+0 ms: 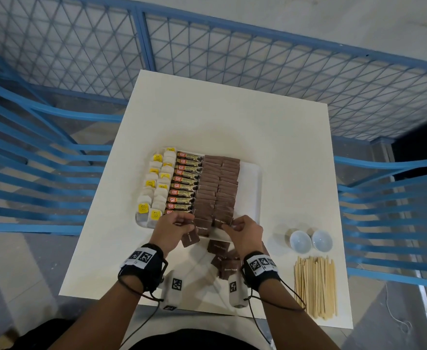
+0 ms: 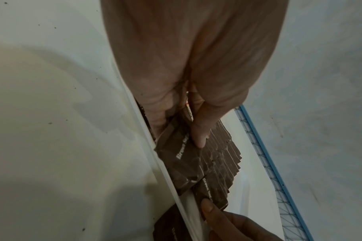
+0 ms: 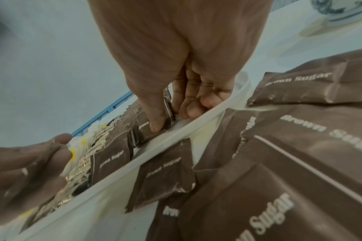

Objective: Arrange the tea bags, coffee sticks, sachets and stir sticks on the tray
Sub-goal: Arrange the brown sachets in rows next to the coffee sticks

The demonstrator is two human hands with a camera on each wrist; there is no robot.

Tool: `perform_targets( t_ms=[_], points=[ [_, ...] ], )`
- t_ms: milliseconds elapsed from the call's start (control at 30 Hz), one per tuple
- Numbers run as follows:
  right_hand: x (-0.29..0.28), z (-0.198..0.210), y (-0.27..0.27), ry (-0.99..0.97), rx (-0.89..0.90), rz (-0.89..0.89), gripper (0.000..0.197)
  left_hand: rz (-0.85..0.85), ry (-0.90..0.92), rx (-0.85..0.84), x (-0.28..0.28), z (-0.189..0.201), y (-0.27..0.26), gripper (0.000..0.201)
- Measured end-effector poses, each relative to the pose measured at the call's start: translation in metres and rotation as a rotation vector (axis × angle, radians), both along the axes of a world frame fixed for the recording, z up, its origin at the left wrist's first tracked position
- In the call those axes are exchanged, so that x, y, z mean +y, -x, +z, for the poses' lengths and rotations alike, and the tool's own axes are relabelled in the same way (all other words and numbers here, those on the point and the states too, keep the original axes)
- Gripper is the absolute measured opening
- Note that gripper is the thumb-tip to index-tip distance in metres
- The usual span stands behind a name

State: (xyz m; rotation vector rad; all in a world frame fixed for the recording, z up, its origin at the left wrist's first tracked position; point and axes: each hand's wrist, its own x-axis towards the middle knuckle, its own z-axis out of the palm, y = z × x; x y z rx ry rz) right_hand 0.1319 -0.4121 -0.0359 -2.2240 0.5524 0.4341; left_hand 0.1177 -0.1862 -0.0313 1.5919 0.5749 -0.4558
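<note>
A white tray (image 1: 254,188) holds tea bags (image 1: 154,188) at the left, then a column of coffee sticks (image 1: 185,183), then two columns of brown sugar sachets (image 1: 218,188). My left hand (image 1: 185,223) pinches the nearest sachet (image 2: 180,156) of the left brown column between thumb and curled fingers. My right hand (image 1: 228,226) pinches the nearest sachet (image 3: 155,124) of the right brown column, just inside the tray's near rim (image 3: 196,127). Several loose sachets (image 1: 226,263) lie on the table below my hands. A bundle of wooden stir sticks (image 1: 316,286) lies at the front right.
Two small white cups (image 1: 300,242) stand on the table right of the tray, above the stir sticks. The tray's right strip is bare. One sachet (image 1: 191,238) lies at the tray's near edge. Blue mesh fencing (image 1: 257,72) surrounds the white table (image 1: 232,117).
</note>
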Motion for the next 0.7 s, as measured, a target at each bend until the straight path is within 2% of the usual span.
perform_targets(
  t_ms=[167,300,433,567,633,700],
  points=[
    [-0.002,0.001,0.003,0.003,-0.076,-0.034,0.022,0.032,0.026,0.010,-0.005,0.006,-0.003,0.025],
    [0.011,0.010,0.000,-0.022,-0.166,0.064,0.008,0.095,0.084,0.019,-0.008,0.009,-0.006,0.025],
    [0.032,0.018,-0.004,-0.081,-0.254,0.137,0.013,0.143,0.145,0.010,-0.012,0.013,-0.010,0.021],
    [0.047,0.027,-0.008,-0.207,-0.187,0.306,0.026,0.176,0.173,-0.012,-0.015,0.016,-0.013,0.015],
    [0.050,0.024,-0.009,-0.223,-0.147,0.376,0.021,0.183,0.177,-0.018,-0.015,0.016,-0.014,0.014],
    [0.051,0.020,-0.010,-0.241,-0.137,0.371,0.014,0.182,0.156,-0.026,-0.014,0.016,-0.014,0.012]
  ],
)
